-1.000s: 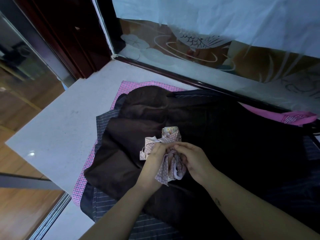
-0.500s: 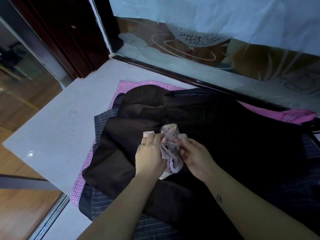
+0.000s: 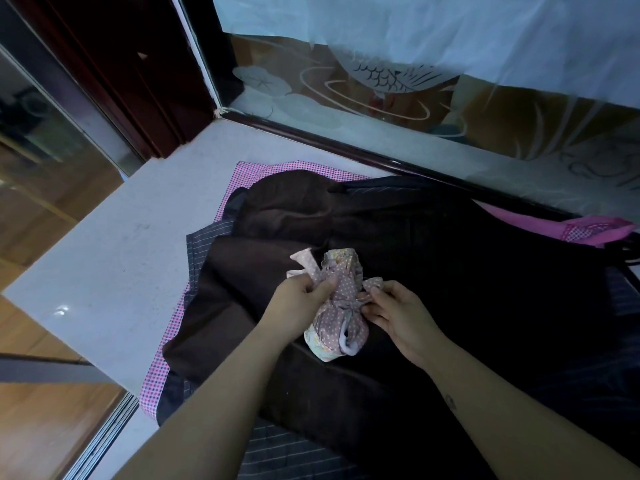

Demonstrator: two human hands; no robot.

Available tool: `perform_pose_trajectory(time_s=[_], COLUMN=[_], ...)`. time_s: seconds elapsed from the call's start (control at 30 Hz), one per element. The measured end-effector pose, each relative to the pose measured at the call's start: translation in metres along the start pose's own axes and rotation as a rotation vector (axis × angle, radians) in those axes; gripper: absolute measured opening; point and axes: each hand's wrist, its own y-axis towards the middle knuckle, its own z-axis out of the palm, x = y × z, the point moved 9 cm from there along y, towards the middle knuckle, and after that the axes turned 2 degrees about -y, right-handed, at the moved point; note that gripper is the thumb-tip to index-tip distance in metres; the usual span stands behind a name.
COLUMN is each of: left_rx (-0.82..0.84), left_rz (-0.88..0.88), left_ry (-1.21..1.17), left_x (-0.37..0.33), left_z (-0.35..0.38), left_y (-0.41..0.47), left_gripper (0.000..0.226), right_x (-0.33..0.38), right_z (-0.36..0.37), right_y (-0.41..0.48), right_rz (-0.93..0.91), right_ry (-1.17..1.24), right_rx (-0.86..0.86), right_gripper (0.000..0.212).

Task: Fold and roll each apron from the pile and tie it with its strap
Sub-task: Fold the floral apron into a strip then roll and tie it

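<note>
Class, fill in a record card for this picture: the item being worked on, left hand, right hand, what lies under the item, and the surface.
item: rolled dotted apron
left hand: pinches the strap left of the roll
right hand: pinches the strap's other end, right of the roll
underneath: brown apron, over a striped apron and a pink checked apron
surface: pale counter

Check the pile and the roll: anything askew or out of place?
Nothing damaged or spilled, only untidy layering: the brown apron lies crooked over the striped apron and pink checked apron, whose edges stick out at left. The dotted roll sits on top.
</note>
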Motion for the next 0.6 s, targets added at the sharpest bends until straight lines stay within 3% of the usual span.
perform_pose_trajectory(time_s=[0.23, 0.33, 0.4, 0.6], left_rx=[-0.032, -0.002, 0.026, -0.059], left_rz=[0.048, 0.128, 0.168, 0.18], left_ry=[-0.137, -0.078, -0.06, 0.112], left_x=[-0.005, -0.015, -0.02, -0.025], left_z=[0.02, 0.026, 0.029, 0.029], left_y=[-0.004, -0.008, -0.008, -0.004], left_gripper=[0.046, 0.024, 0.011, 0.012], right_x=[0.015, 0.018, 0.024, 0.038], right_z=[-0.001, 0.002, 0.003, 0.011], right_y=[-0.005, -0.006, -0.009, -0.026], right_rz=[-0.163, -0.192, -0.268, -0.54], right_ry=[-0.301, -0.335, -0.427, -0.551], right_rx=[-0.03, -0.052, -0.126, -0.353], right_gripper=[0.013, 0.012, 0.009, 0.005])
